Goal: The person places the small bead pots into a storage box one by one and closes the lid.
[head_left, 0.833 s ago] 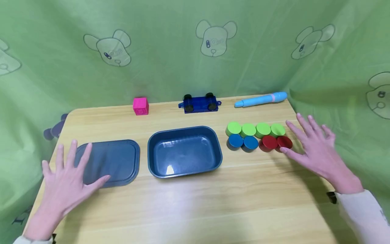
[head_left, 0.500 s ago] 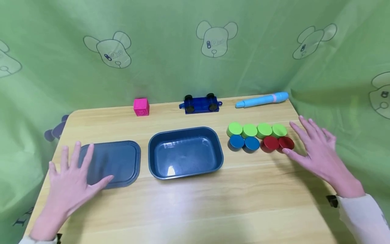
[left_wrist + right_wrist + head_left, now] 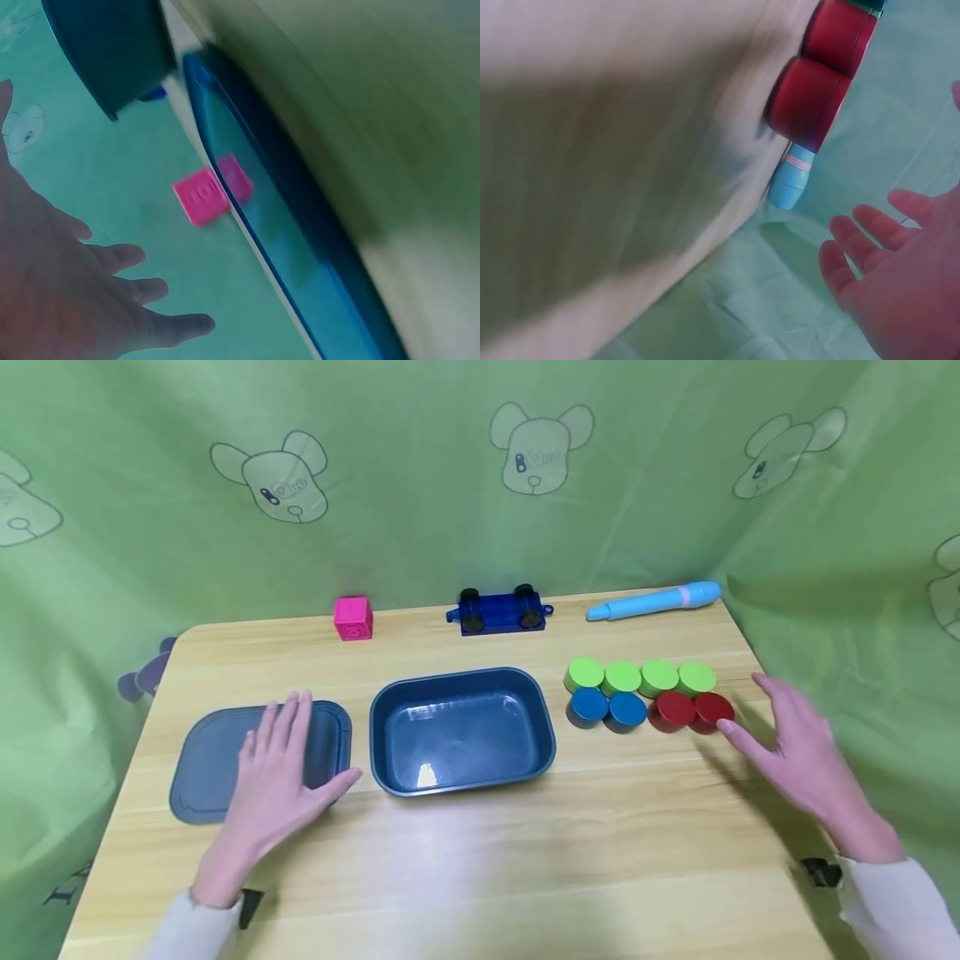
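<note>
My left hand (image 3: 272, 785) hovers over the flat dark-blue lid (image 3: 206, 768), fingers straight and thumb spread toward the container; it holds nothing. To the lid's right sits a dark-blue rectangular container (image 3: 461, 735), with nothing inside. My right hand (image 3: 806, 760) is at the right side of the table, fingers apart and holding nothing, its thumb close to the outer red cylinder (image 3: 711, 712). Another red cylinder (image 3: 841, 34) stands beside that one. Blue cylinders (image 3: 587, 707) continue the front row, and several green cylinders (image 3: 621, 678) form the row behind.
Along the table's back edge lie a pink cube (image 3: 353, 618), a blue toy car chassis (image 3: 501, 612) with black wheels, and a light-blue pen-shaped object (image 3: 654, 602). A green curtain (image 3: 420, 485) with bear heads hangs behind and at the sides of the wooden table (image 3: 487, 868).
My left hand has moved right across the lid, its fingers now closer together. My right hand has shifted slightly right and down, and the view has shifted a little. The objects stay put.
</note>
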Motion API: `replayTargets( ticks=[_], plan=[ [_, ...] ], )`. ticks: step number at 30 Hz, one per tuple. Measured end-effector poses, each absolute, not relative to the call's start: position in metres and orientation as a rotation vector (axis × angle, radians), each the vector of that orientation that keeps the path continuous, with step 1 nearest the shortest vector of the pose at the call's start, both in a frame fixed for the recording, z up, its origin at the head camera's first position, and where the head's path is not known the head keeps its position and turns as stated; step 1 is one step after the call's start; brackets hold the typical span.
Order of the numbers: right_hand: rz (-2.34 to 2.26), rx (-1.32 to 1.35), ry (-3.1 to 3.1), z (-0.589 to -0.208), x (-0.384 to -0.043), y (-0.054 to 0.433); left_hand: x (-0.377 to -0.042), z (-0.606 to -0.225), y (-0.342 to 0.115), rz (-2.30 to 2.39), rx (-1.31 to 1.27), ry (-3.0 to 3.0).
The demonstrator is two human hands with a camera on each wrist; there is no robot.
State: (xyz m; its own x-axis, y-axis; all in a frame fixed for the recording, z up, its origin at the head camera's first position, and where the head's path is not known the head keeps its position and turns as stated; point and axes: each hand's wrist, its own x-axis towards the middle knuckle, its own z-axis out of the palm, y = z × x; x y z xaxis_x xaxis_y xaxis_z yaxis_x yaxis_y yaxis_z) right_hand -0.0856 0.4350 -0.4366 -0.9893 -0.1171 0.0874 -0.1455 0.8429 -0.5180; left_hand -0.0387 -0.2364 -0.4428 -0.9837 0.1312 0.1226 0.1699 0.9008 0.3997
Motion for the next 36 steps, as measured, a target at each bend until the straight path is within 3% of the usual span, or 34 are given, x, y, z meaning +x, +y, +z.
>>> replayTargets(
  ticks=[10, 27, 36],
  plan=[
    [1.055, 0.079, -2.965, -0.449, -0.084, 0.437, -0.047, -0.464, -0.195, -0.832, -0.272, -3.022],
    [1.335, -0.075, -2.992, -0.474, -0.098, 0.43, -0.046, -0.472, -0.175, -1.438, -0.259, -2.926],
    [1.294, -0.154, -2.952, -0.478, -0.101, 0.43, -0.049, -0.475, -0.166, -1.48, -0.253, -2.917]
  ],
)
